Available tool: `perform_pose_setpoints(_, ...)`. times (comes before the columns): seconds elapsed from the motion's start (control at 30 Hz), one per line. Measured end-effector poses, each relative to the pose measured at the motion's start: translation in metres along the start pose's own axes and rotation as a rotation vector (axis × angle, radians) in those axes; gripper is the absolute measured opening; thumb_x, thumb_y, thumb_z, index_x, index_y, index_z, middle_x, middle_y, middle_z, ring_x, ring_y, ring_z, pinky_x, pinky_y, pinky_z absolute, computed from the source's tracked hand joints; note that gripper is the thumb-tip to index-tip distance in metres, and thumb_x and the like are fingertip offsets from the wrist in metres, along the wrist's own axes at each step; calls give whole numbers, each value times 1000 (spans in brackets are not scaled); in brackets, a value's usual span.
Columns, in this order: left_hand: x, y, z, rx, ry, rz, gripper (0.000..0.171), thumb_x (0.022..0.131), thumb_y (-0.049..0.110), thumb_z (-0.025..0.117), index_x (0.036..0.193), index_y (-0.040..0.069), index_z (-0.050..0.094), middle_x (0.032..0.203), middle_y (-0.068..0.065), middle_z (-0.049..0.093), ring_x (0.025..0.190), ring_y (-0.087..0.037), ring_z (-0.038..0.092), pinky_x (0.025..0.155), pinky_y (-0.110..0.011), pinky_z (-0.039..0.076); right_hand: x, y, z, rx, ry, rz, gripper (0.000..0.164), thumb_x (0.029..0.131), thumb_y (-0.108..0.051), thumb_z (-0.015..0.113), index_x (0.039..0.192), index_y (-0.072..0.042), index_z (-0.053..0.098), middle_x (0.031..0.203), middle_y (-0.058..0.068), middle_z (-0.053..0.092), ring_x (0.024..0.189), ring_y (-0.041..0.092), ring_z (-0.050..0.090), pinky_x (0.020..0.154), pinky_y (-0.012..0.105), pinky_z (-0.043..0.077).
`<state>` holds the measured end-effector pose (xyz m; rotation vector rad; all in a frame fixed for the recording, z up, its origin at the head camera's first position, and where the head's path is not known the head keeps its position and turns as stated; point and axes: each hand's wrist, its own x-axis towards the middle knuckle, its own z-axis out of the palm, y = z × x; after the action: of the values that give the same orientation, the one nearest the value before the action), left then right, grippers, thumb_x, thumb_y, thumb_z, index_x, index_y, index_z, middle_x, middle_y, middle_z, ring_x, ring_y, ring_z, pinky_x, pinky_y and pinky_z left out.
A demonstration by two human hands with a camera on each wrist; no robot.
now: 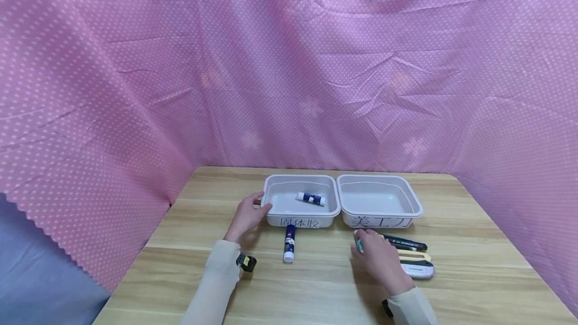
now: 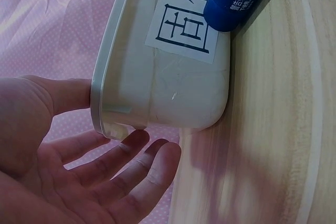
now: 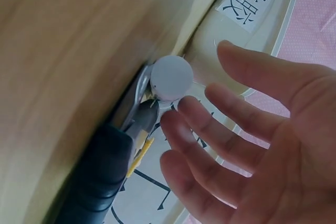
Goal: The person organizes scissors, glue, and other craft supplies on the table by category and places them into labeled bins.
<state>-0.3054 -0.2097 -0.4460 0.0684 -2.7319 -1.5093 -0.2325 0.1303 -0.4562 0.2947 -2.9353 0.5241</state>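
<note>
My left hand [image 1: 249, 217] holds the left end of a white plastic bin [image 2: 178, 90], the thumb over its rim and the fingers outside. A glue stick [image 1: 310, 198] lies in that bin. Another blue glue stick [image 1: 289, 245], with a white end, lies before its label. My right hand [image 1: 378, 255] is in front of the right white bin [image 1: 378, 221], its fingers loosely bent and apart. Close to its fingertips is a teal item [image 1: 358, 244] with a round white end [image 3: 171, 78]; whether they touch is unclear. The hand partly hides several utility knives.
Dark utility knives [image 1: 406, 242], a yellow one [image 1: 414, 255] and a light grey one [image 1: 419, 270] lie beside the right hand. Both bins carry printed labels and stand side by side on the wooden table [image 1: 316, 290]. Pink dotted cloth [image 1: 316, 74] hangs behind.
</note>
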Motion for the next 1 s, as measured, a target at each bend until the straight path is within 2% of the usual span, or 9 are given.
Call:
perform_pose_setpoints(0.17, 3, -1, 1, 5, 1, 11, 62, 101, 27, 65, 155, 6, 42, 140, -25, 57, 116, -34, 64, 94, -43, 59, 0, 1, 1, 19, -15, -8, 20, 84, -16, 78, 101, -9, 70, 95, 10, 66, 78, 28, 65, 61, 47, 56)
perform_pose_setpoints(0.47, 3, -2, 2, 6, 3, 20, 60, 101, 24, 65, 154, 5, 43, 138, -26, 58, 114, -33, 64, 91, -41, 60, 1, 3, 4, 38, -101, -11, 20, 82, -4, 78, 100, -7, 71, 99, 11, 64, 84, 29, 65, 70, 48, 59)
perform_pose_setpoints(0.7, 2, -2, 2, 14, 2, 8, 60, 101, 25, 64, 154, 5, 43, 139, -25, 58, 116, -34, 63, 94, -43, 59, 1, 2, 7, 59, -148, -13, 27, 80, 5, 73, 104, -7, 70, 95, 9, 64, 84, 25, 64, 74, 48, 59)
perform_pose_setpoints(0.83, 1, -2, 1, 12, 5, 19, 60, 101, 26, 64, 154, 5, 43, 138, -26, 58, 115, -34, 64, 93, -43, 60, 2, 1, 7, 65, -174, -8, 26, 81, 3, 76, 104, -8, 69, 96, 9, 69, 88, 26, 66, 77, 49, 59)
perform_pose_setpoints(1.0, 2, -3, 1, 15, 9, 21, 60, 101, 26, 65, 153, 5, 44, 138, -26, 58, 115, -34, 64, 92, -42, 60, 3, 0, 7, 53, -171, -3, 16, 85, -2, 76, 98, -9, 70, 89, 6, 70, 79, 21, 64, 69, 44, 59)
